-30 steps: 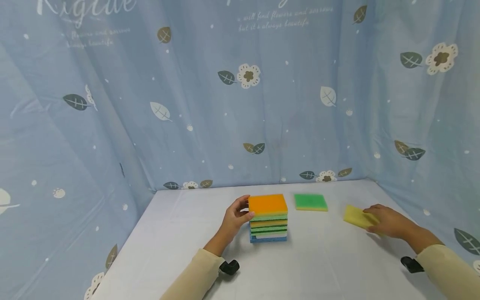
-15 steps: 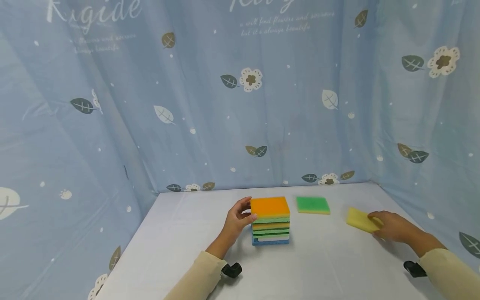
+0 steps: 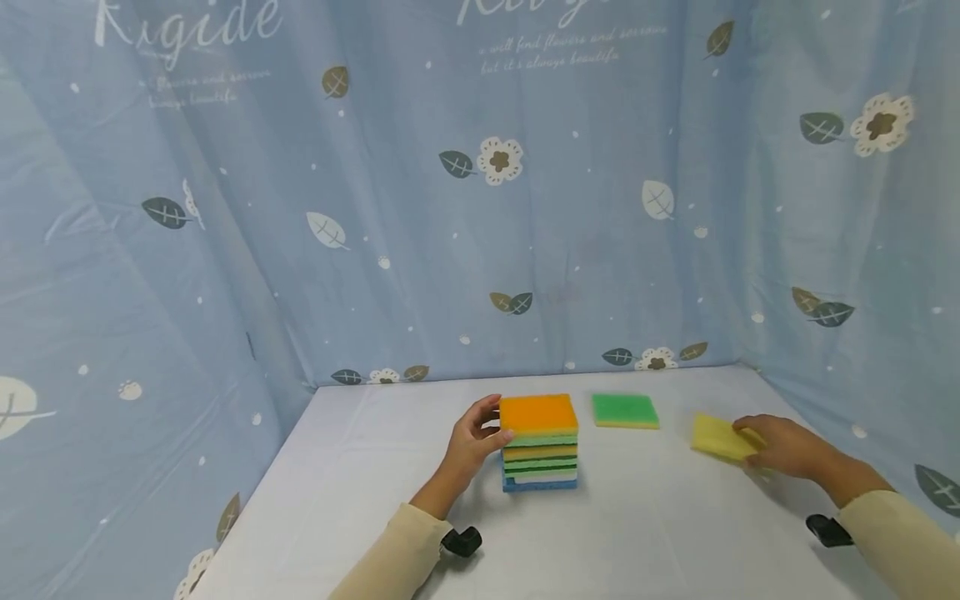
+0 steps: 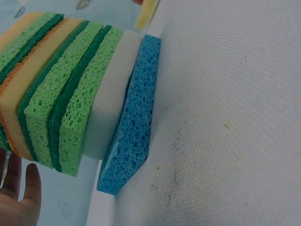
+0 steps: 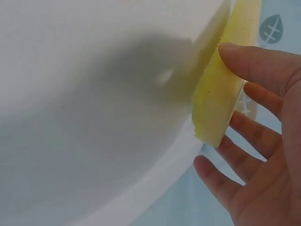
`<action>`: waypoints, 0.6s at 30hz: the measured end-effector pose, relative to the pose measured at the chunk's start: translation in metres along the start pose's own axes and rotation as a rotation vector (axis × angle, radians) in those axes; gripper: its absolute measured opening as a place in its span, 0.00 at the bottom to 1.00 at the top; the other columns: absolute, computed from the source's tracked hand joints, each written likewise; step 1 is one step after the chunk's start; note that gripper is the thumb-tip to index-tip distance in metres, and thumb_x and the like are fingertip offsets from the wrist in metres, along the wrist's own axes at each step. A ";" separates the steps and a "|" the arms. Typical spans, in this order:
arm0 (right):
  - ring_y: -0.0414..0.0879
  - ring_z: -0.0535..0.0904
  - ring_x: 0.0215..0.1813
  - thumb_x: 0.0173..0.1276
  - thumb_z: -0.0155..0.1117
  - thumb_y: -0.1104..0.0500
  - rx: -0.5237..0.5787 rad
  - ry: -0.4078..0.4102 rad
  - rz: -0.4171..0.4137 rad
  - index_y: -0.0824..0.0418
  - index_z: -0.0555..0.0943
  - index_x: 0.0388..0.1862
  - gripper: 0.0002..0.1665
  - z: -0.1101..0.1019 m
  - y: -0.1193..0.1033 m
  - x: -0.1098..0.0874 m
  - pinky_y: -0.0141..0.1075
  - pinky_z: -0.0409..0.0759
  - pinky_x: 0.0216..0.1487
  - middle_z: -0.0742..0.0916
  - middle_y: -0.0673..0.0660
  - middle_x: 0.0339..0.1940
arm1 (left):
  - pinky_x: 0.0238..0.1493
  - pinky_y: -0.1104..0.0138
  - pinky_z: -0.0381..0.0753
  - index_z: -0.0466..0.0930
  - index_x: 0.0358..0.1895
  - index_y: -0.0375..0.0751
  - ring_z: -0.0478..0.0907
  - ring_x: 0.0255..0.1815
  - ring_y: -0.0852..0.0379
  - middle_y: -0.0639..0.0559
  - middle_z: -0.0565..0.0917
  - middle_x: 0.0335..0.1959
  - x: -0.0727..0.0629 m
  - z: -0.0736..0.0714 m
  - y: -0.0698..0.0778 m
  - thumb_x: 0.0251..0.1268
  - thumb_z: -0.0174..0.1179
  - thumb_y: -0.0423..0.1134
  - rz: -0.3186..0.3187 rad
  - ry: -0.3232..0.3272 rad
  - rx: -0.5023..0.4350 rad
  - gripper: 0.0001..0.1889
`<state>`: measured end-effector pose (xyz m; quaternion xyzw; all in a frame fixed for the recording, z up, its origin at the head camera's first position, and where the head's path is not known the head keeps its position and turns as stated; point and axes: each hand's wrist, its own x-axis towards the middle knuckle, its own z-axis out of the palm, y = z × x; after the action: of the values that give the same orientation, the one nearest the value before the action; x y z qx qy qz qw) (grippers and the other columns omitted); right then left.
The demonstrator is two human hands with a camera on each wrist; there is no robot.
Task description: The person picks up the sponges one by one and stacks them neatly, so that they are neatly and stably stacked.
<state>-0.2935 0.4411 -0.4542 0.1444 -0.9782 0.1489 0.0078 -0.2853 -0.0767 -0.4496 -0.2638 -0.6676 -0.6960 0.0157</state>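
Nearest us, our left hand [image 3: 474, 442] rests against the left side of the sponge stack [image 3: 539, 442], which stands near the middle of the table [image 3: 360, 500]. The thumb curls onto the orange top sponge [image 3: 537, 412] and the fingers wrap behind, so the hand grips the upper part of the stack. Toward the right edge, our right hand [image 3: 780, 446] has its fingers on the yellow sponge [image 3: 718, 437]. In the head view the grip is hard to judge. The right wrist view shows the fingers [image 5: 251, 63] loosely spread, the thumb touching the sponge's edge and the sponge tipped up off the surface; it looks more like a light touch than a firm pinch.

Farther back, a green sponge [image 3: 625, 411] lies flat by itself, between the stack and the yellow sponge and nearer the rear edge.

The left wrist view shows what the head view cannot: the open-pored texture of the layers, with a blue sponge [image 4: 131, 117] at the bottom, a white one above it, then green and orange-yellow ones.

Behind the table hangs a blue curtain [image 3: 300, 167] with leaves and flowers. White lettering at the upper left reads roughly "Kigide"; the smaller script lines are too faint to read.
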 end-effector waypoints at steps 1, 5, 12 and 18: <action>0.73 0.71 0.56 0.52 0.75 0.58 -0.002 0.006 -0.006 0.72 0.78 0.54 0.32 -0.001 -0.001 0.000 0.65 0.68 0.54 0.79 0.75 0.54 | 0.62 0.57 0.71 0.61 0.70 0.32 0.68 0.62 0.37 0.35 0.69 0.64 0.000 0.000 0.000 0.63 0.63 0.30 0.000 -0.002 0.003 0.33; 0.72 0.71 0.56 0.52 0.74 0.60 0.003 -0.016 -0.006 0.71 0.78 0.55 0.32 -0.001 -0.007 0.003 0.66 0.67 0.55 0.79 0.74 0.55 | 0.62 0.55 0.71 0.61 0.70 0.31 0.68 0.62 0.38 0.35 0.69 0.64 0.000 0.000 -0.001 0.64 0.63 0.31 0.014 -0.003 0.023 0.33; 0.71 0.73 0.56 0.52 0.73 0.60 -0.050 -0.016 -0.069 0.72 0.78 0.55 0.31 -0.006 -0.018 0.009 0.64 0.69 0.55 0.80 0.71 0.53 | 0.63 0.44 0.65 0.63 0.70 0.32 0.69 0.61 0.40 0.37 0.71 0.62 -0.001 0.002 -0.001 0.61 0.66 0.31 0.014 0.021 0.038 0.34; 0.72 0.72 0.57 0.56 0.71 0.57 -0.090 0.036 -0.114 0.73 0.78 0.56 0.31 -0.010 -0.025 0.015 0.64 0.68 0.55 0.80 0.72 0.53 | 0.63 0.42 0.63 0.63 0.70 0.32 0.69 0.61 0.39 0.37 0.72 0.62 -0.001 0.004 -0.002 0.60 0.67 0.32 0.012 0.027 0.040 0.34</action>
<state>-0.3011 0.4164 -0.4365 0.1965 -0.9738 0.1067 0.0404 -0.2844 -0.0731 -0.4521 -0.2582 -0.6794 -0.6860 0.0343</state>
